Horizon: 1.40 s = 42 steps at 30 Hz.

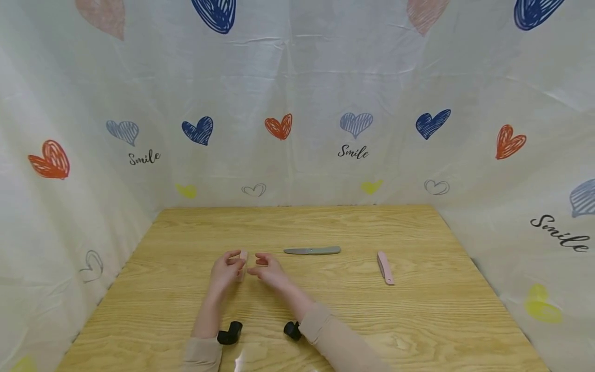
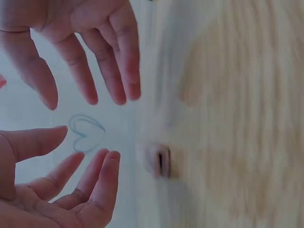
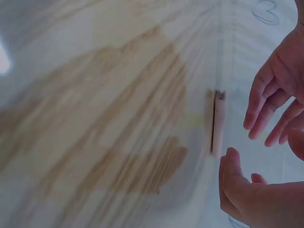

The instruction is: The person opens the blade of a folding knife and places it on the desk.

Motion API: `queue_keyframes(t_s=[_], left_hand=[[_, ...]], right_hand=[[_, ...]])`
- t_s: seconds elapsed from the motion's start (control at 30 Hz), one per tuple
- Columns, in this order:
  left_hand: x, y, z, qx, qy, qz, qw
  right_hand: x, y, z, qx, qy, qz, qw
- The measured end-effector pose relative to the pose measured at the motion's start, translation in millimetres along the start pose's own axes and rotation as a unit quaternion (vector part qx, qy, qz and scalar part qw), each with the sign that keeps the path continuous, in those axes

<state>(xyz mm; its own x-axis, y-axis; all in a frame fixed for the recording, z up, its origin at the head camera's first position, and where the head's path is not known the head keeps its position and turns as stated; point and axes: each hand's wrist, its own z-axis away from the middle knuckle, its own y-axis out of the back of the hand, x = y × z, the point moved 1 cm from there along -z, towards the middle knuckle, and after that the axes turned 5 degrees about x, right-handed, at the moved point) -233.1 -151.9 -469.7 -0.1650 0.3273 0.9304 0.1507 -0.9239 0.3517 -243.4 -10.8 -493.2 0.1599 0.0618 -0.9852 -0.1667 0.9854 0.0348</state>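
Observation:
My left hand hovers over the left part of the table, with fingers and thumb apart and nothing between them. Beneath and beside it a folded pink knife lies on the wood, partly hidden by the fingers. In the right wrist view this knife shows a dark slot between its two pink sides. Just right of it my right hand faces the left one, fingers spread and slightly bent, holding nothing. Both wrist views show the left hand and the right hand apart from the knife.
An unfolded knife with a grey-green handle lies farther back, its blade toward the left. Another folded pink knife lies on the right of the wooden table. A white curtain with printed hearts surrounds the table.

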Motion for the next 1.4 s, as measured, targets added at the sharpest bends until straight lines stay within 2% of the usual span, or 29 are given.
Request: queue_keyframes(t_s=[0.17, 0.27, 0.37, 0.43, 0.57, 0.67, 0.83, 0.97, 1.13, 1.4], left_hand=[[-9.2, 17.2, -3.8, 0.015, -0.012, -0.069, 0.9975], [-12.4, 24.6, -8.3, 0.007, -0.019, -0.095, 0.9953], [-16.1, 28.2, -14.2, -0.009, -0.019, -0.097, 0.9951], [-19.4, 28.4, -17.3, -0.015, -0.014, -0.077, 0.9969], [-26.5, 26.9, -20.0, -0.022, 0.023, 0.014, 0.9994], [-28.9, 26.4, -20.1, -0.031, 0.055, 0.075, 0.9952], [-30.9, 24.9, -20.9, -0.051, 0.070, 0.124, 0.9885], [-33.0, 22.5, -20.8, -0.058, 0.072, 0.124, 0.9880], [-34.1, 19.3, -21.5, -0.052, 0.066, 0.106, 0.9908], [-30.9, 15.7, -22.5, -0.058, 0.061, 0.094, 0.9920]], right_hand=[[4, -10, -9, -0.006, -0.014, -0.027, 1.000], [5, -13, -13, -0.015, -0.028, -0.047, 0.998], [6, -15, -18, -0.020, -0.038, -0.059, 0.997], [7, -17, -21, -0.019, -0.040, -0.066, 0.997], [10, -20, -25, -0.020, -0.041, -0.082, 0.996], [10, -21, -27, -0.027, -0.044, -0.090, 0.995], [9, -21, -28, -0.037, -0.050, -0.098, 0.993], [9, -20, -27, -0.039, -0.054, -0.093, 0.993], [9, -18, -25, -0.040, -0.058, -0.094, 0.993], [9, -13, -23, -0.025, -0.063, -0.123, 0.990]])
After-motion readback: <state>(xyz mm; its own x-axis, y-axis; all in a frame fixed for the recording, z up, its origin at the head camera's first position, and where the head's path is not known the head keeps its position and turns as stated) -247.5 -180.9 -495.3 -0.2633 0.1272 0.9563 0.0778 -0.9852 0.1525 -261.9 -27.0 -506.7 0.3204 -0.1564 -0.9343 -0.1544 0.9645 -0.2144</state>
